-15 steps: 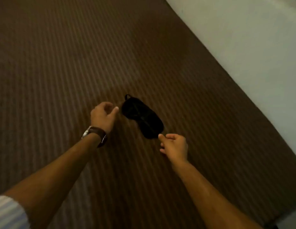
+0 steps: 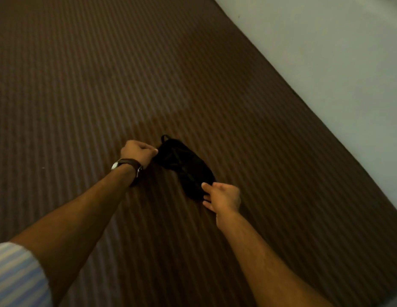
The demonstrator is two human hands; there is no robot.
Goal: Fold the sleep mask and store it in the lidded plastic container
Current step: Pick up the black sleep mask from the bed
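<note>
A black sleep mask (image 2: pixel 184 165) lies flat and diagonal on the brown striped bedcover (image 2: pixel 104 85), with a loop of its strap sticking out at the far end. My left hand (image 2: pixel 137 151), with a watch on its wrist, pinches the mask's far left end. At the near right end, the fingers of my right hand (image 2: pixel 224 197) are closed on the mask's edge. No lidded plastic container is in view.
The bedcover's edge runs diagonally from the top middle to the right side, with pale floor (image 2: pixel 326 52) beyond it. A striped shirt sleeve (image 2: pixel 13 275) shows at the bottom left.
Both hands have closed in on the mask's two ends and taken hold; before, the fingertips were just beside it.
</note>
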